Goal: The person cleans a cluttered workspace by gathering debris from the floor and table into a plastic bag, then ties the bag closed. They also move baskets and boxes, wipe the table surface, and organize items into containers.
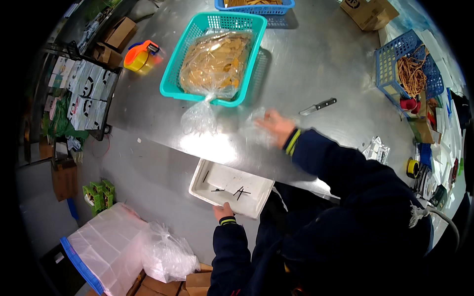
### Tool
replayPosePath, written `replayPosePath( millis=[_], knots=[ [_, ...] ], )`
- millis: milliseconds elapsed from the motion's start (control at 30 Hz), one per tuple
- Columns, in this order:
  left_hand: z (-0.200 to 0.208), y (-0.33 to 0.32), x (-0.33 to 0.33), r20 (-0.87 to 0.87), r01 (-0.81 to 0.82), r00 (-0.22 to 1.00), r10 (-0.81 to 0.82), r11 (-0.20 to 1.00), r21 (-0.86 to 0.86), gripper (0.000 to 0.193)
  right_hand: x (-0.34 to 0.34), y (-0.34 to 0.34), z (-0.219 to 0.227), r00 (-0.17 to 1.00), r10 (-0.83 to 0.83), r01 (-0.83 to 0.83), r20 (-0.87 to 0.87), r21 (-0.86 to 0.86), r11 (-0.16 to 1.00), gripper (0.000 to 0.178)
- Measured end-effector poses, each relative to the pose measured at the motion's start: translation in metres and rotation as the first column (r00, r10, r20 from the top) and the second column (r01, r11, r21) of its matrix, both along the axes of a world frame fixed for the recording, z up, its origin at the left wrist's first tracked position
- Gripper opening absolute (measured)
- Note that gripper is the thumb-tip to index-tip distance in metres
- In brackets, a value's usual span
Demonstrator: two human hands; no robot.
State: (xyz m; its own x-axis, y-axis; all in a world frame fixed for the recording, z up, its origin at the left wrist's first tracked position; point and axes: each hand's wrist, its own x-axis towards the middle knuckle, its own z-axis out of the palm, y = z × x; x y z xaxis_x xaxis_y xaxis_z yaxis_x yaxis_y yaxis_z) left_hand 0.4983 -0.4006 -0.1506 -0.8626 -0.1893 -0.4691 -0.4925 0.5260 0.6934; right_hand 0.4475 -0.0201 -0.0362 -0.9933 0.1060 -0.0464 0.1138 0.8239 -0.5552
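Note:
My left hand (224,212) grips the near rim of a shallow white box (229,186) at the table's front edge. Several thin dark sticks (240,191) lie loose inside it. Over the metal table, my right hand (276,127) has its fingers closed on a crumpled piece of clear plastic (256,129), which is blurred. Beyond, a teal basket (170,79) holds a knotted clear bag of flat brown pieces (215,64); the bag's gathered end hangs over the near rim. A knife (318,106) with a black handle lies right of my right hand.
An orange tape dispenser (141,55) stands left of the basket. At the right, a blue basket (387,64) holds brown cord (412,71). Another blue basket (286,9) is at the far edge. Below left are a plastic-covered stack (106,241) and a clear bag (168,254).

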Motion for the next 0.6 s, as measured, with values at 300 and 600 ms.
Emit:
replayPosePath(
  millis=[300, 600],
  knots=[
    [-0.012, -0.005, 0.01, -0.024, 0.111, 0.994, -0.111, 0.994, 0.015, 0.037, 0.017, -0.142, -0.082, 0.948, 0.21, -0.161, -0.24, 0.21, 0.964, 0.027],
    [-0.006, -0.002, 0.026, 0.079, 0.215, 0.974, -0.214, 0.977, -0.008, 0.039, 0.148, 0.032, -0.059, 0.77, -0.518, 0.544, -0.373, -0.04, 0.838, 0.036]
  ],
)
